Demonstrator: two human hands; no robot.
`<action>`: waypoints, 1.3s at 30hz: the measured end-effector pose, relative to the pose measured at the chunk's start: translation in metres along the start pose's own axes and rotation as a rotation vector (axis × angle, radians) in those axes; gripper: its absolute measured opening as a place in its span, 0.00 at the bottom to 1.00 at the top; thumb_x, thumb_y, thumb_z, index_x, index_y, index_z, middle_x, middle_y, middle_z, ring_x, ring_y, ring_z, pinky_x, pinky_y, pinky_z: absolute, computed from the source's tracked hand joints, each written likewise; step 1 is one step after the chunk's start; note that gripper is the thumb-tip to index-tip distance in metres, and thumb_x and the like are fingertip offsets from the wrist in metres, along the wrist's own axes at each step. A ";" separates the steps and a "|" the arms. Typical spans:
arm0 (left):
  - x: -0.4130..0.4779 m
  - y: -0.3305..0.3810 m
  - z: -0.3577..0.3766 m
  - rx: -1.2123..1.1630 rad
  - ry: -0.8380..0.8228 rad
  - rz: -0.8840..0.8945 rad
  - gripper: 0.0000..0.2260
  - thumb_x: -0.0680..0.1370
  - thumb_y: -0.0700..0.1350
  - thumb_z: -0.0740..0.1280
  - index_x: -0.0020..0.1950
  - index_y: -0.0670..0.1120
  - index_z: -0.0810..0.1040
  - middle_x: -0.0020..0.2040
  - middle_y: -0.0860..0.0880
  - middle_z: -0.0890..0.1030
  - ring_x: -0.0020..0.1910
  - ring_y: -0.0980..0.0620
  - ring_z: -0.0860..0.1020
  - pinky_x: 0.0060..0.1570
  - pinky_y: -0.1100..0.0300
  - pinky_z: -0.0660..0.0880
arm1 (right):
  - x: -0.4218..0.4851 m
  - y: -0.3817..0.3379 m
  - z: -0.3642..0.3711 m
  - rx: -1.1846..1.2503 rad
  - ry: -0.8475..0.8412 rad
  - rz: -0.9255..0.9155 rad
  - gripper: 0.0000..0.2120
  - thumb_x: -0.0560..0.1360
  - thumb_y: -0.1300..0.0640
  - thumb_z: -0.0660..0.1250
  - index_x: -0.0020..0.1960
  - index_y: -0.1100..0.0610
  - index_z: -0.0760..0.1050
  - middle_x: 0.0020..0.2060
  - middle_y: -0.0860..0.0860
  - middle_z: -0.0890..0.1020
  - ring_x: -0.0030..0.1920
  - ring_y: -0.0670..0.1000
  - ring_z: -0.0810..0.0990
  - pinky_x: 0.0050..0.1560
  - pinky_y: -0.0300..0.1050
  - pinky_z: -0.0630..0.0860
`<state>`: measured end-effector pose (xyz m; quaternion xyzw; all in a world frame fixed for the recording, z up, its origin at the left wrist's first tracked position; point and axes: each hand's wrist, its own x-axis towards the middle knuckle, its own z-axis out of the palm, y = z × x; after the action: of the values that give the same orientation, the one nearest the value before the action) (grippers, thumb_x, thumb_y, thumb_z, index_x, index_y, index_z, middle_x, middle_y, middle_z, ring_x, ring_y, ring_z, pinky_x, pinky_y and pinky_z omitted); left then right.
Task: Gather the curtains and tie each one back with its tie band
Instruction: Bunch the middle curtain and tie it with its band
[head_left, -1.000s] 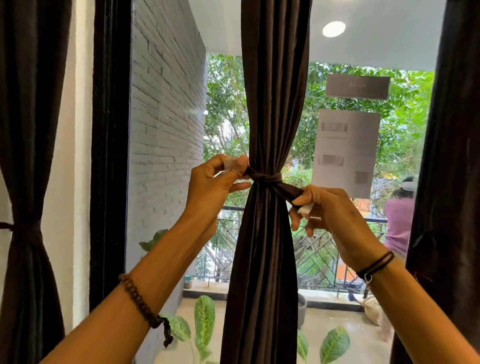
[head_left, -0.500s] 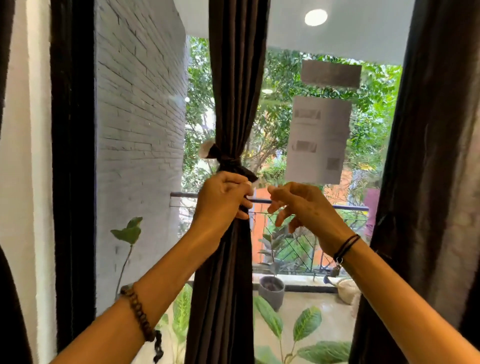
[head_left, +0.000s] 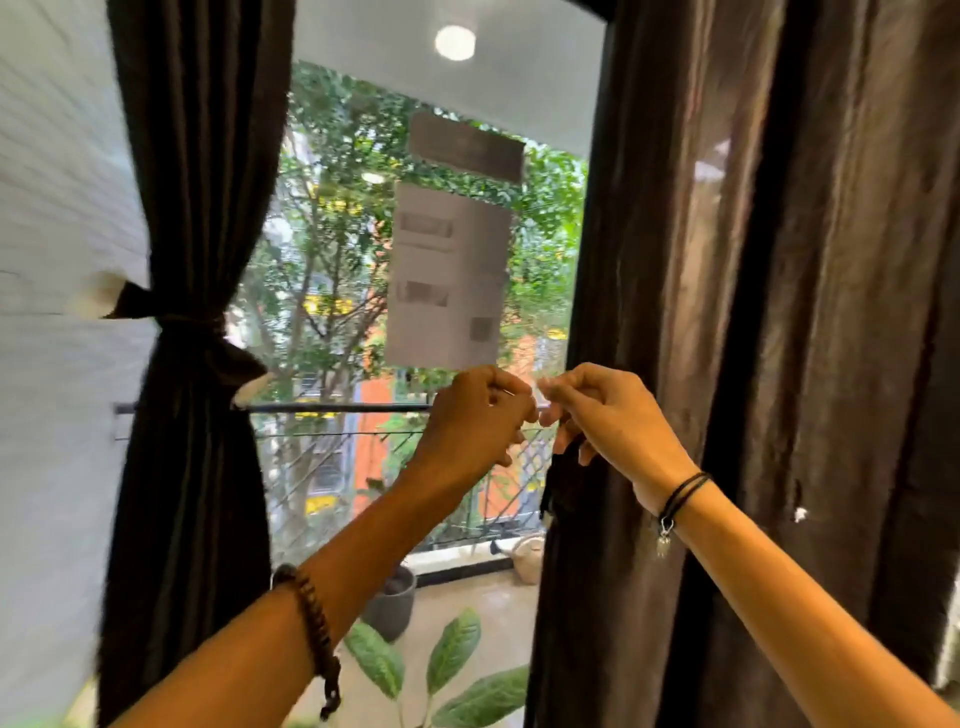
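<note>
Dark brown tie band (head_left: 560, 467) dangles from under the right grip (head_left: 608, 415), and its pale tip is pinched up top where the two grips meet. The right grip's fingers are curled on it, and the left grip (head_left: 478, 415) is curled tight on the same tip, knuckle to knuckle. Just right of the grips, behind the right wrist, the loose curtain (head_left: 727, 312) hangs ungathered. Well off to the left of the left grip, the tied curtain (head_left: 192, 182) is cinched at its waist by a knotted band (head_left: 182, 323). Beyond the grips, a paper notice (head_left: 447, 270) sits on the glass and a balcony railing (head_left: 337, 409) runs outside.
</note>
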<state>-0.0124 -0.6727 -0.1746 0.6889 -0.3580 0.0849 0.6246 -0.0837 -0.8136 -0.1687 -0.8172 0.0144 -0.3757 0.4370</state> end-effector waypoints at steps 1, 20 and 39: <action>0.010 0.003 0.014 0.005 -0.019 0.022 0.02 0.76 0.44 0.68 0.47 0.48 0.80 0.41 0.49 0.85 0.38 0.50 0.83 0.32 0.56 0.81 | 0.006 0.005 -0.012 -0.020 0.029 -0.006 0.14 0.79 0.47 0.69 0.46 0.58 0.79 0.37 0.51 0.86 0.31 0.51 0.83 0.25 0.39 0.72; 0.188 0.072 0.184 0.034 0.353 0.583 0.29 0.76 0.52 0.71 0.74 0.47 0.65 0.72 0.49 0.69 0.71 0.49 0.68 0.67 0.46 0.68 | 0.165 0.062 -0.173 -0.371 0.497 -0.333 0.10 0.77 0.48 0.71 0.47 0.55 0.78 0.40 0.49 0.84 0.40 0.46 0.81 0.41 0.37 0.76; 0.253 0.130 0.206 0.566 0.545 0.757 0.29 0.79 0.48 0.64 0.78 0.60 0.58 0.79 0.49 0.59 0.72 0.44 0.68 0.66 0.44 0.71 | 0.287 0.071 -0.193 0.052 0.366 -0.669 0.23 0.84 0.65 0.58 0.78 0.56 0.64 0.68 0.41 0.75 0.62 0.28 0.72 0.64 0.25 0.67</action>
<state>0.0262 -0.9558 0.0293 0.6062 -0.3693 0.5722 0.4108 0.0231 -1.0943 0.0176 -0.6848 -0.1849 -0.6376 0.3007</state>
